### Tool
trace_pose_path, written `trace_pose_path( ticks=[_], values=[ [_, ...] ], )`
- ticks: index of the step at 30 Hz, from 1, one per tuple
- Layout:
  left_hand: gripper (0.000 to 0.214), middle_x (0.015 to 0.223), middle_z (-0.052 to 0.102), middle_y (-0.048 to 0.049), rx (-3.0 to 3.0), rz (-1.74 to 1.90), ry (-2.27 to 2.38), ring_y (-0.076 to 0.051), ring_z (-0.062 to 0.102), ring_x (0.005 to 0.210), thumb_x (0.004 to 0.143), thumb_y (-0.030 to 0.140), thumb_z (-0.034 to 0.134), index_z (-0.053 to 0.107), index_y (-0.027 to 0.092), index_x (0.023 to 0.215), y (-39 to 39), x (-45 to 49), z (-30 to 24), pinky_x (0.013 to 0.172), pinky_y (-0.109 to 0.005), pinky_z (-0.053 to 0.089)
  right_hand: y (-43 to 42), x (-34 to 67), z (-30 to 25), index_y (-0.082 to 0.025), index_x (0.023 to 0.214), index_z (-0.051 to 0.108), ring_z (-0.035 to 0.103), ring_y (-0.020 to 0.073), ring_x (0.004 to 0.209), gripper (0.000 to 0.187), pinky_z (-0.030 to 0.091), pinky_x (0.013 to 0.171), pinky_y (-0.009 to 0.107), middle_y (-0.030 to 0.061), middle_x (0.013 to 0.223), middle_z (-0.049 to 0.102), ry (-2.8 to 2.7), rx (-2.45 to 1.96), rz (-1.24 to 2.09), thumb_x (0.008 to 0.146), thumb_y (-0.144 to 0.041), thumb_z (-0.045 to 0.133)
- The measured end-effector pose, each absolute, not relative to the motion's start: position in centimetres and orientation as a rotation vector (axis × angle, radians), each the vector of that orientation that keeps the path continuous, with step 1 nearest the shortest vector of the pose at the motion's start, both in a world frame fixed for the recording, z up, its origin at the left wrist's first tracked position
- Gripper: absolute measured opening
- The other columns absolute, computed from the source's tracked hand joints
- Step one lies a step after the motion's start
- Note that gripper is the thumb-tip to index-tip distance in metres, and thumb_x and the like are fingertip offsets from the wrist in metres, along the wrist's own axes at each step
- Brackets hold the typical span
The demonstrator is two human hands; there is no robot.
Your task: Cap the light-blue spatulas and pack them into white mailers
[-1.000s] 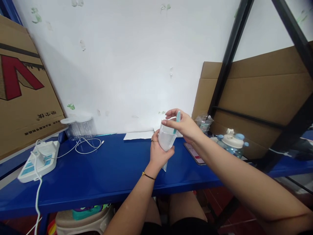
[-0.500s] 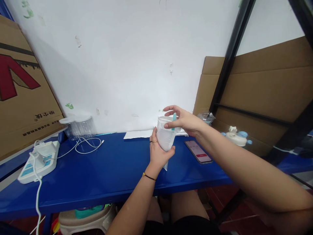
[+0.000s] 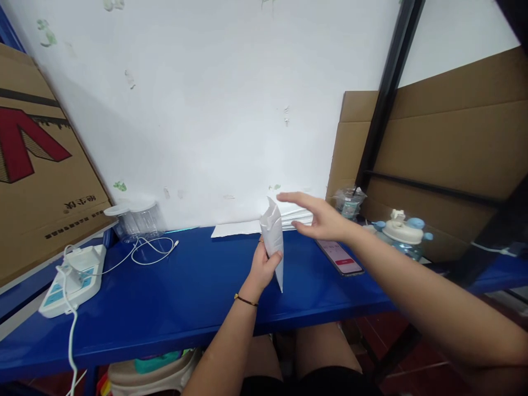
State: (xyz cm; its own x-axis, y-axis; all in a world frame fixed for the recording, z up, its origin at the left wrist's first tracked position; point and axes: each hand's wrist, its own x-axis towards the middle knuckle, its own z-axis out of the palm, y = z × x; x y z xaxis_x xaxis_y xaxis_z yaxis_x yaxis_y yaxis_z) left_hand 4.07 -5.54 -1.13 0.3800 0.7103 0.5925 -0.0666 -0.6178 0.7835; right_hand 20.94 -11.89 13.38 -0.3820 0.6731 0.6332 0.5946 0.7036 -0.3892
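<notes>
My left hand is wrapped round the lower part of a white paper bag, its thumb across the front. The bag stands upright above the table, turned nearly edge-on, its top rim slightly parted and creased. Just right of the bag, my right hand hovers with thumb and fingers apart and nothing between them. Behind it, flat white paper pieces lie stacked against the wall. Another white sheet lies to the left of the bag. The inside of the bag cannot be seen.
On the blue table lie a phone at right and a power strip with a white cable at left. Clear plastic jars, a plastic cup and a water bottle stand farther back. Cardboard leans at right.
My right hand has drawn away from the bag's top and opened. The bag has turned edge-on in my left hand. The teal strip by the right fingers is out of sight.
</notes>
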Motion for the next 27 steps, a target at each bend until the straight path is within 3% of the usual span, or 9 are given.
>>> trace_pose_path(
  ticks=[5,7,10,12,15,17,21,24,27],
  values=[
    [0.04,0.106,0.063,-0.0081,1.866,1.179,0.566,-0.024,0.06,0.096,0.075,0.025,0.057,0.053,0.015,0.113,-6.2,4.5,-1.3,0.084,-0.038,0.048,-11.8,20.0,12.9,-0.027,0.13,0.047,0.04,0.0265,0.126,0.057,0.029,0.105,0.049,0.0053,0.135,0.048,-2.286,-0.914,-0.025,0.075,-0.023,0.058],
    [0.038,0.105,0.065,-0.0078,1.844,1.116,0.551,-0.023,0.061,0.094,0.076,0.027,0.059,0.054,0.015,0.112,-6.7,4.6,-0.9,0.084,-0.038,0.049,-11.8,20.1,13.7,-0.027,0.119,0.057,0.051,0.0261,0.114,0.045,0.035,0.099,0.048,0.0054,0.12,0.06,-2.334,-0.942,0.014,0.074,-0.027,0.062],
    [0.04,0.105,0.065,-0.0078,1.807,0.99,0.496,-0.022,0.062,0.095,0.077,0.033,0.061,0.053,0.016,0.113,-6.9,4.6,0.0,0.084,-0.036,0.05,-11.9,21.1,15.0,-0.024,0.085,0.069,0.061,0.0181,0.073,0.015,0.045,0.076,0.035,0.0011,0.079,0.069,-2.41,-1.071,0.205,0.073,-0.032,0.066],
    [0.046,0.105,0.065,-0.008,1.796,0.874,0.429,-0.021,0.063,0.093,0.077,0.036,0.062,0.05,0.018,0.117,-6.3,4.3,0.4,0.082,-0.035,0.051,-11.6,22.2,15.6,-0.022,0.063,0.065,0.05,0.0112,0.05,0.015,0.041,0.057,0.027,-0.0033,0.055,0.06,-2.376,-1.204,0.318,0.072,-0.034,0.068],
    [0.057,0.105,0.063,-0.0088,1.829,0.796,0.43,-0.018,0.063,0.091,0.078,0.036,0.061,0.04,0.019,0.128,-3.6,3.1,0.6,0.083,-0.034,0.051,-10.0,24.6,15.9,-0.02,0.05,0.057,0.037,0.0071,0.04,0.029,0.031,0.044,0.023,-0.0063,0.041,0.045,-2.087,-1.372,0.355,0.065,-0.037,0.074],
    [0.054,0.107,0.062,-0.0096,1.905,0.87,0.632,-0.018,0.063,0.091,0.081,0.038,0.057,0.04,0.018,0.127,-0.6,1.8,0.4,0.085,-0.035,0.049,-8.0,26.8,15.5,-0.019,0.056,0.059,0.039,0.0078,0.039,0.028,0.031,0.041,0.022,-0.0047,0.044,0.047,-1.801,-1.433,0.367,0.064,-0.041,0.074],
    [0.053,0.122,0.054,-0.0133,2.167,0.894,1.153,-0.023,0.054,0.11,0.079,0.036,0.056,0.043,0.017,0.127,5.6,-1.2,-0.6,0.092,-0.037,0.045,-2.3,30.9,12.5,-0.015,0.087,0.063,0.049,0.0107,0.048,0.027,0.039,0.044,0.022,0.0032,0.065,0.06,-1.298,-1.537,0.311,0.083,-0.04,0.055],
    [0.065,0.136,0.041,-0.0146,2.401,0.795,1.371,-0.026,0.04,0.125,0.074,0.033,0.06,0.038,0.015,0.133,9.1,-2.3,-1.7,0.102,-0.036,0.036,2.1,32.8,8.9,-0.012,0.094,0.062,0.058,0.0167,0.065,0.034,0.046,0.059,0.027,0.0086,0.075,0.063,-1.166,-1.97,0.129,0.089,-0.037,0.04],
    [0.072,0.144,0.032,-0.0124,2.599,0.63,1.494,-0.028,0.027,0.134,0.072,0.035,0.062,0.034,0.018,0.135,11.4,-2.1,-2.9,0.107,-0.04,0.028,4.8,33.7,5.9,-0.009,0.1,0.062,0.056,0.0304,0.098,0.032,0.042,0.083,0.041,0.0187,0.099,0.062,-1.134,-2.104,0.06,0.081,-0.033,0.053]
  ],
)
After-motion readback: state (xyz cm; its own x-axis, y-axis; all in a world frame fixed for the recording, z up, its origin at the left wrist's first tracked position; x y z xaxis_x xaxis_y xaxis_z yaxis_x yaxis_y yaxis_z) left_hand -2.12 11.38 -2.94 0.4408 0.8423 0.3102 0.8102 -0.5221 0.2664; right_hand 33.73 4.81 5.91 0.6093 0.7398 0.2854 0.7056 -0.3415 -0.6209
